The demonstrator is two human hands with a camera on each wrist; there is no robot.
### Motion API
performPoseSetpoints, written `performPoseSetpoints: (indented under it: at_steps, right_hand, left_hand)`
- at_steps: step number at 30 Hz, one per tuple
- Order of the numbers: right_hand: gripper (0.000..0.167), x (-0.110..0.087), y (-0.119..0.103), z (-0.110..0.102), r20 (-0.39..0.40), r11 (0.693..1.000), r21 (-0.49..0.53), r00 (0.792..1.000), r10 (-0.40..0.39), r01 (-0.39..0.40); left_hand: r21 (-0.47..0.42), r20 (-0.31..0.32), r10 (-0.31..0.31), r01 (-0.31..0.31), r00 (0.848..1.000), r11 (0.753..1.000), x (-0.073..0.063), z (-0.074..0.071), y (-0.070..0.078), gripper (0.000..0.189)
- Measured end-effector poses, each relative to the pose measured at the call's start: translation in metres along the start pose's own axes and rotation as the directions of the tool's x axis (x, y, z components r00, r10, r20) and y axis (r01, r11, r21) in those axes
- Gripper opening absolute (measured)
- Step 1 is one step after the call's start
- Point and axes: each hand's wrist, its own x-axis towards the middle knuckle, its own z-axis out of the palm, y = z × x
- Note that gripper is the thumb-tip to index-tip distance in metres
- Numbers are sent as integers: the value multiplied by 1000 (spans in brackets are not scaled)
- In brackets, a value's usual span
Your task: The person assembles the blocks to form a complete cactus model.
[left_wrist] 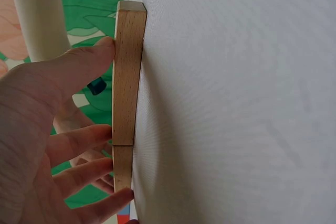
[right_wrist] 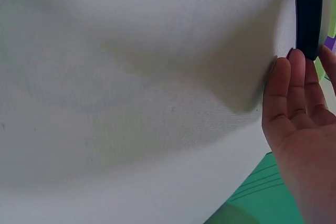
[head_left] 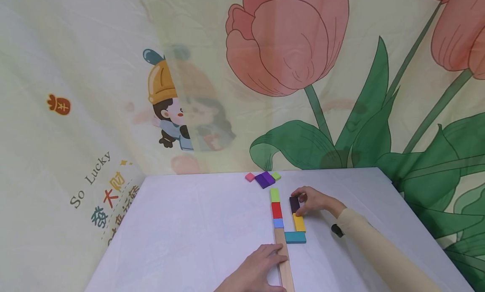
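Note:
My left hand [head_left: 258, 264] rests along a pale wooden strip [head_left: 285, 258], its fingers fairly straight and spread. In the left wrist view, a seam divides the wooden strip [left_wrist: 128, 77], and my thumb and fingertips touch its edge. Beyond it, blue [head_left: 278, 223], red [head_left: 277, 210] and light green [head_left: 274, 195] blocks continue the line. To the right, my right hand [head_left: 314, 200] pinches a black block [head_left: 294, 204]; its fingertips are at the block's end in the right wrist view. A yellow block [head_left: 299, 223] adjoins the black one, with a teal block [head_left: 295, 237] crosswise below.
At the table's back lie purple blocks [head_left: 265, 180], a pink block [head_left: 250, 177] and another green block [head_left: 276, 175]. A small dark object [head_left: 337, 230] lies under the right forearm. A printed curtain [head_left: 212, 115] hangs behind the white table [head_left: 182, 224].

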Motion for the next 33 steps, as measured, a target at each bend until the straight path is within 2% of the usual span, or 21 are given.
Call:
performPoseSetpoints:
  at_steps: [5,10,14,22,31,33]
  right_hand:
    - [70,-5,2,0,-32,999,-24,999,-23,22]
    - [73,-18,7,3,-76,992,-75,991,-111,106]
    - [73,-28,8,7,-74,982,-124,985,-155,145]
    - [73,-35,10,15,-64,964,-219,983,-171,153]
    - [74,-36,15,17,-80,963,-207,978,-191,171]
    - [73,-36,15,17,-81,962,-205,977,-199,179]
  left_hand:
    - [5,0,-4,4,1000,1000,1,1,1,69]
    - [14,-5,2,-2,1000,1000,2,1,1,69]
    - [20,-10,14,-14,1000,1000,2,0,0,70]
    - [20,-12,15,-14,1000,1000,1,0,-1,70]
    - [29,-9,46,-45,999,999,2,0,-5,69]
    - [27,-25,41,-40,999,999,2,-3,-7,67]
